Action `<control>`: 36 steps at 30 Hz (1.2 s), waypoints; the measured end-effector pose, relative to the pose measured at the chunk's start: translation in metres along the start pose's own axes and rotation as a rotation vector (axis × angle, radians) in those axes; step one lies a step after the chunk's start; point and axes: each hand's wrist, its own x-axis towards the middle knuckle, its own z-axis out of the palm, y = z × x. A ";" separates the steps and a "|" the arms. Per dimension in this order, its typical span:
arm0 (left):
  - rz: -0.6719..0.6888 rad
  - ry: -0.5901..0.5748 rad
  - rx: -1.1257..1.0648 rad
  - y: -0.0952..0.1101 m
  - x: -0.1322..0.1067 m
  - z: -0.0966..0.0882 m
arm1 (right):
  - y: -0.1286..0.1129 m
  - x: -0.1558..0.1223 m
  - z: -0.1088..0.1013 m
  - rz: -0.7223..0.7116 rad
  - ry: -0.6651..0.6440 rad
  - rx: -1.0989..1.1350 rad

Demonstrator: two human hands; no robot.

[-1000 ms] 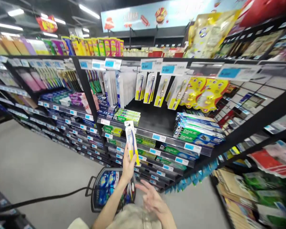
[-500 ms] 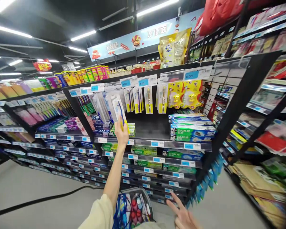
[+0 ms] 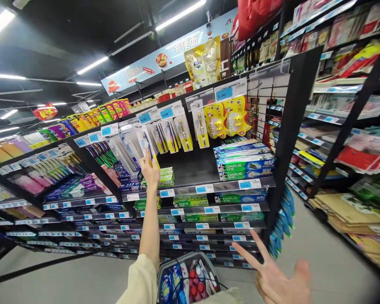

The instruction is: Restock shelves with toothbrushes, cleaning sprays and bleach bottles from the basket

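My left hand [image 3: 150, 171] reaches up to the pegboard row with its fingers closed on a packaged toothbrush [image 3: 146, 143], a blue brush on a white and yellow card. The pack stands upright, tilted slightly left, in front of the hanging packs; whether it is on a hook I cannot tell. Right of it hang more toothbrush packs [image 3: 171, 136]. Low at the right, my right hand [image 3: 277, 276] is free in the air, two fingers stretched apart and the thumb out, holding nothing. Below my left arm is a grey basket [image 3: 213, 262] with bottles and blue packs inside.
Toothpaste boxes [image 3: 245, 162] are stacked on the shelf under yellow bear-shaped packs [image 3: 226, 118]. Price-tagged shelf tiers [image 3: 204, 190] run below. A dark upright post [image 3: 291, 114] stands at the unit's right end, with another stocked rack [image 3: 338, 126] across the aisle.
The view has shifted, so the shelf sits further left. My left hand still grips the toothbrush pack near the hanging row. My right hand has come further into view, its thumb now showing.
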 end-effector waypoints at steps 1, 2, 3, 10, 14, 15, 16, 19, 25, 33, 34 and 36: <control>-0.010 -0.015 0.010 -0.002 0.003 0.003 | -0.001 -0.001 0.002 0.023 -0.003 0.031; -0.017 -0.031 0.015 -0.004 0.007 0.008 | -0.003 -0.001 0.003 0.043 -0.004 0.051; -0.026 -0.045 0.018 -0.006 0.011 0.013 | -0.004 -0.001 0.004 0.055 0.001 0.057; -0.142 -0.215 0.029 -0.016 0.051 0.063 | 0.002 -0.001 0.005 0.051 0.024 0.027; -0.171 -0.290 -0.025 -0.019 0.066 0.090 | 0.010 -0.005 0.005 0.032 0.034 0.025; -0.183 -0.293 -0.040 -0.019 0.067 0.094 | 0.012 -0.007 0.003 0.022 0.048 0.014; -0.195 -0.284 -0.052 -0.017 0.066 0.097 | 0.014 -0.010 -0.001 0.011 0.067 -0.001; -0.213 -0.197 -0.056 -0.001 0.045 0.095 | 0.023 -0.017 -0.020 -0.018 0.145 -0.046; 0.024 0.005 -0.246 0.035 -0.122 0.055 | 0.044 -0.001 -0.030 -0.042 0.250 0.027; -0.358 -0.957 -0.439 -0.023 -0.402 -0.100 | 0.077 0.056 -0.001 0.170 0.268 -0.044; -0.491 -0.990 -0.422 -0.034 -0.422 -0.123 | 0.084 0.061 -0.002 0.216 0.264 -0.050; -0.732 -0.974 -0.369 -0.055 -0.453 -0.163 | 0.101 0.073 -0.006 0.309 0.261 -0.102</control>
